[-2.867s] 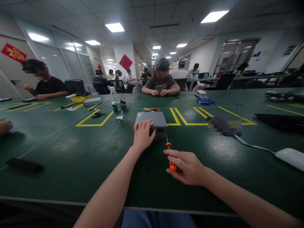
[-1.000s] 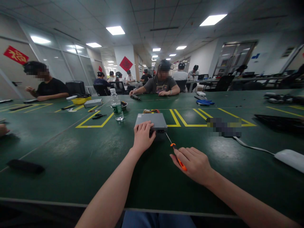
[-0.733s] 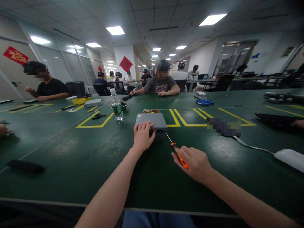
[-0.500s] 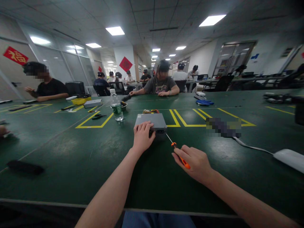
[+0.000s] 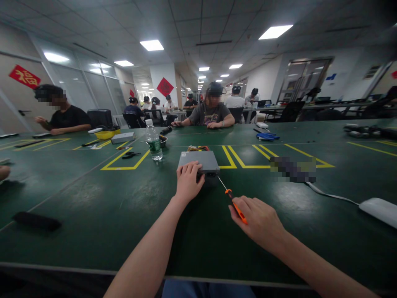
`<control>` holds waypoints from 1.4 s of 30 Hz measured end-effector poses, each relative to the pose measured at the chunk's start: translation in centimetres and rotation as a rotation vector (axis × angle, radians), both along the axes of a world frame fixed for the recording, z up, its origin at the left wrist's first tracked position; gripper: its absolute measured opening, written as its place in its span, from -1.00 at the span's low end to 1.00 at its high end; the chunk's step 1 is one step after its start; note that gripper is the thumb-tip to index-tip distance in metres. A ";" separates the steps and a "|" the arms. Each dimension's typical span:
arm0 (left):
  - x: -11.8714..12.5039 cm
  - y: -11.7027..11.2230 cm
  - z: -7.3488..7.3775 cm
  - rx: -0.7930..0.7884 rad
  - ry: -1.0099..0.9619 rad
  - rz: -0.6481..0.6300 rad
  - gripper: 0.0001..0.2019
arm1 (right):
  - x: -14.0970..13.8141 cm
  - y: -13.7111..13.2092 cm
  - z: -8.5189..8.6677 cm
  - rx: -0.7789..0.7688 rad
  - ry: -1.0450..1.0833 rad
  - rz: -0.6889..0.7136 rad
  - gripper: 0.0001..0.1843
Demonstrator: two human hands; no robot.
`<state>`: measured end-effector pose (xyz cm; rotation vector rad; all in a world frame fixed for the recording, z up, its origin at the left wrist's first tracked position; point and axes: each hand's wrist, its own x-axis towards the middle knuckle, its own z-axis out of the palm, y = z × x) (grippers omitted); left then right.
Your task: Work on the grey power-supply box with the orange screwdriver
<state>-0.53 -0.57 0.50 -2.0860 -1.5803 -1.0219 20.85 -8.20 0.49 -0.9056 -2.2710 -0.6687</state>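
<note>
A grey metal power-supply box lies on the green table in front of me, with coloured wires at its far end. My left hand is closed over the box's near left corner. My right hand grips an orange-handled screwdriver; its thin shaft points up-left, and the tip is at the box's near right corner.
A water bottle and scissors sit left of the box inside yellow floor-tape marks. A white device with a cable lies at the right, a black object at the left. Other people sit across the table.
Since the earliest frame the screwdriver has swung from near upright to slanting toward the box's corner. My left hand has stayed on the box. The view has tilted slightly.
</note>
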 end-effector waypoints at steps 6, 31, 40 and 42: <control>-0.1 0.0 0.0 0.008 -0.002 -0.004 -0.75 | -0.2 -1.0 -0.5 -0.107 0.091 -0.095 -0.78; 0.0 -0.2 0.1 -0.004 -0.020 -0.008 -0.74 | -4.5 -0.1 0.3 -1.616 1.756 0.144 -0.79; 0.0 -0.2 0.1 0.009 -0.016 -0.015 -0.74 | -4.5 -0.1 0.2 -1.653 1.788 0.160 -0.78; 0.0 -0.2 0.1 0.009 -0.012 -0.011 -0.74 | -4.6 -0.1 0.1 -1.656 1.776 0.167 -0.77</control>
